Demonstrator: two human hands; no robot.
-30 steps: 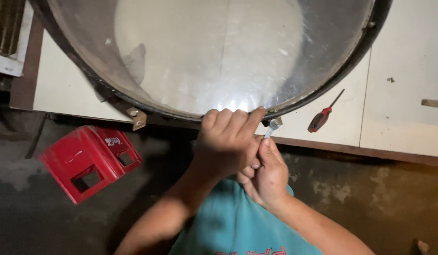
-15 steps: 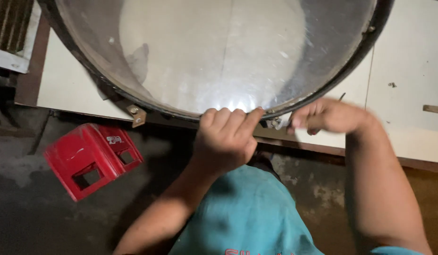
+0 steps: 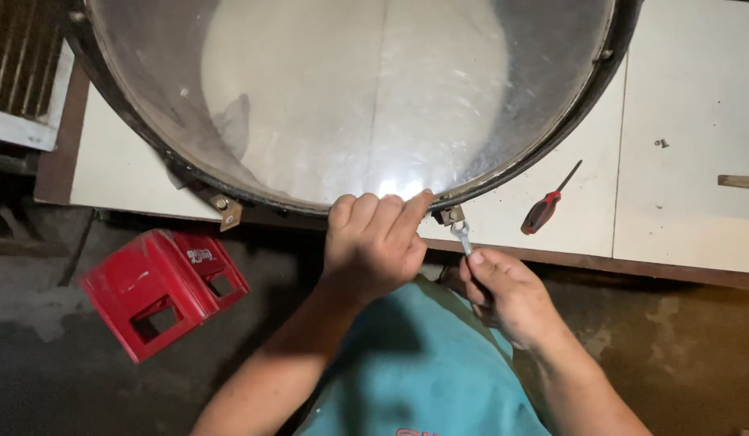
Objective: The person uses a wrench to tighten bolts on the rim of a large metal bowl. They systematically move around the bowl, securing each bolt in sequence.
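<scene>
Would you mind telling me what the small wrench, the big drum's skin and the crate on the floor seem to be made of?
The wrench in the right hand looks like bright bare metal: silvery and shiny. The drum's skin seems a thin translucent plastic film, glossy, with the pale table showing through; its rim, gripped by the left hand, looks like dark metal. The crate appears to be moulded red plastic.

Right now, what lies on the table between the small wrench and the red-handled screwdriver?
In the head view, nothing: between the wrench, held in the right hand, and the screwdriver there is only bare white table.
</scene>
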